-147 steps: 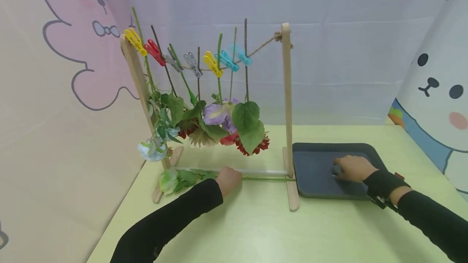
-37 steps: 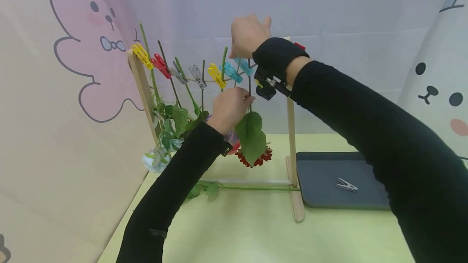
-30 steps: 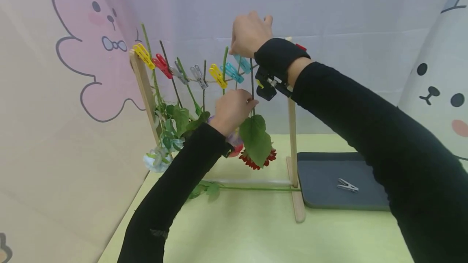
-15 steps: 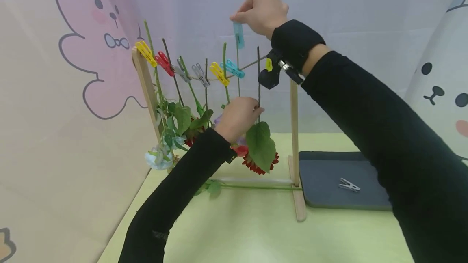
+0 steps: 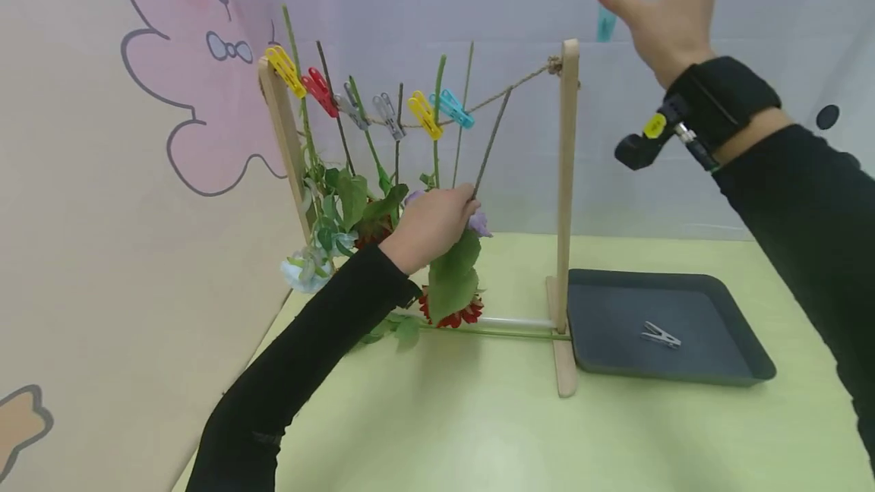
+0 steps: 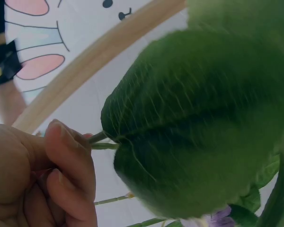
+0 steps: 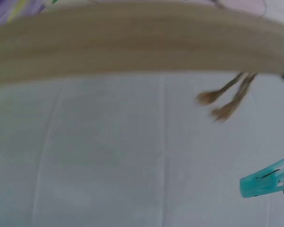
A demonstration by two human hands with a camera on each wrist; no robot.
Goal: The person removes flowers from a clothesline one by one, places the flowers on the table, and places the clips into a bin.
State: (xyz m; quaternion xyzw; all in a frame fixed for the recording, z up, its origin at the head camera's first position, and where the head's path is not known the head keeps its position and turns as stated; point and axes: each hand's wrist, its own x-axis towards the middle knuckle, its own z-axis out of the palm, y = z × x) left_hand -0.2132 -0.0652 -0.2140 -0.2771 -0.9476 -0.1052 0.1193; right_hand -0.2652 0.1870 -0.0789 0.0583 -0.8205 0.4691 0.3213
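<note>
My left hand (image 5: pixel 432 225) pinches the dark stem (image 5: pixel 494 139) of a red flower (image 5: pixel 456 316), which hangs head down below the hand with a big green leaf (image 5: pixel 453 279). In the left wrist view that leaf (image 6: pixel 194 118) fills much of the picture, beside thumb and fingertips on the stem. Up at the right, beyond the rack's right post (image 5: pixel 569 173), my right hand (image 5: pixel 675 12) holds a light blue clothespin (image 5: pixel 606 23) between thumb and fingers. The right wrist view shows only the tip of this clothespin (image 7: pixel 262 183) and a bit of finger.
Several flowers hang upside down from the rope (image 5: pixel 522 83), held by yellow (image 5: pixel 426 114), red (image 5: pixel 320 91), grey and blue (image 5: pixel 453 108) clothespins. Another stem (image 5: pixel 506 335) lies along the rack's base. A dark grey tray (image 5: pixel 683 378) at right holds one silver clothespin (image 5: pixel 660 335).
My left hand left the flower lying on the table and took the red flower's stem. My right hand pulled the light blue clothespin off the rope and carried it rightward; the stem now leans.
</note>
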